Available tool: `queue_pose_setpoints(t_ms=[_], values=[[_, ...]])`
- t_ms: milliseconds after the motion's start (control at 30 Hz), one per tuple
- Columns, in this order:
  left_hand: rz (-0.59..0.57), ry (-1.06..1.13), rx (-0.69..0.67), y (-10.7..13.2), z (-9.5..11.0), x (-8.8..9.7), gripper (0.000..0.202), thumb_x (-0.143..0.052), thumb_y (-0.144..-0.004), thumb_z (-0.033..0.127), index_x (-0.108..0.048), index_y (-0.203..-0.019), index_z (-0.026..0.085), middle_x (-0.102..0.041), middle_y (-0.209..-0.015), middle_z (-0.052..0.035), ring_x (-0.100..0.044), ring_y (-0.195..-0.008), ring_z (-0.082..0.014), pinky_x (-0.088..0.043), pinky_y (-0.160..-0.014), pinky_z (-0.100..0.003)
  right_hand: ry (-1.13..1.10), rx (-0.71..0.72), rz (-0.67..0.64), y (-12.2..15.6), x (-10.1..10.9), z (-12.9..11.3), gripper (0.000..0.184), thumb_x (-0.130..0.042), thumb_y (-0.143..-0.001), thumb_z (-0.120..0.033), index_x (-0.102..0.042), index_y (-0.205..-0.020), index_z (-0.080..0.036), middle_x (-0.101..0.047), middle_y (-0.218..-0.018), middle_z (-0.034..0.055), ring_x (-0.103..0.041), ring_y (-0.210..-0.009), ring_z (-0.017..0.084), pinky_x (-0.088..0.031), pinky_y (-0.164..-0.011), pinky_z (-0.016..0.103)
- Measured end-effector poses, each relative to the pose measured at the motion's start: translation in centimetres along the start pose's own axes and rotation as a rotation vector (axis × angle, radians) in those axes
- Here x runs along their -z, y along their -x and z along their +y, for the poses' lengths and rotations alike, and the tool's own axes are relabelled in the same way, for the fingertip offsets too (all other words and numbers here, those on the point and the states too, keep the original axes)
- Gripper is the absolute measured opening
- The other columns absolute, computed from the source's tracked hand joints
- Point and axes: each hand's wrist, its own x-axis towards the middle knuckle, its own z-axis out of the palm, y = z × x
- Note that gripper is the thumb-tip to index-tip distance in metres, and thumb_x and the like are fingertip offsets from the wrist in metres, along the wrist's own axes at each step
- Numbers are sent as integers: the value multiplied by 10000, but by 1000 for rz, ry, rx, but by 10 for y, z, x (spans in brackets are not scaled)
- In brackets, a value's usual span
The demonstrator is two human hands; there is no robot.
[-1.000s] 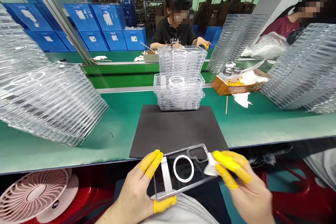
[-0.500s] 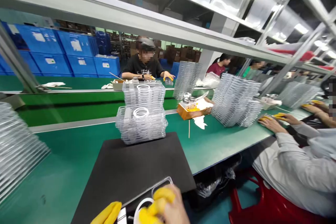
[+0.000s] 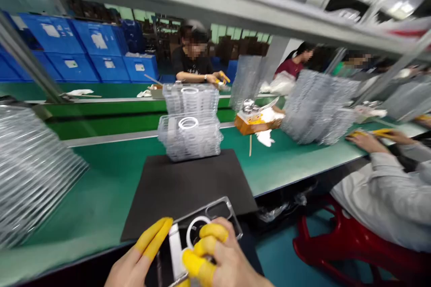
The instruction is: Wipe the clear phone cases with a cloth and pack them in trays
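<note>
On your far left, a tilted stack of clear cases leans on the green workbench, with open bench between it and the black foam mat. Two piles of clear cases stand at the mat's far edge, leaving most of its surface open in front of you. Your left hand, its fingers in yellow finger cots, lies against the left side of the clear phone case. Your right hand curls over its face in a narrow hold. You hold the case at the mat's near edge, just past the bench's front edge. Its long axis runs from lower left to upper right, with the camera cutout at the upper right. The case looks glossy and transparent, with a white ring partly under your right fingers and a white strip near the left end. Further right sit a cardboard box and a co-worker's hand.
</note>
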Motion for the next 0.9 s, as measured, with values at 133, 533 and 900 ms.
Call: queue_pose_setpoints(t_ms=[133,533,900], values=[[-105,-18,-35,-11,20,12,783,-689,-794,564,-436,-1402,142,-662,-1189,-158,-691,-1035,-292,-600,-868,-337,107,-115,-53,32,24,17,322,-539,-846,-88,-647,-1098,-258,-670,-898,12,-585,-939,203,-356,-982,441],[-127,-20,-49,-13,20,12,767,-681,-809,546,-433,-1398,123,-619,-1235,-176,-690,-1030,-288,-597,-866,-329,269,-334,168,55,23,36,204,-601,-870,-76,-657,-1031,-187,-613,-895,72,-552,-980,254,-408,-891,480],[-163,-50,-53,-9,17,12,709,-681,-824,476,-440,-1368,90,-613,-1228,-188,-670,-1061,-299,-592,-873,-359,-249,-901,441,101,30,50,129,-658,-867,-280,-690,-977,-218,-609,-1082,77,-587,-1007,231,-484,-890,390]])
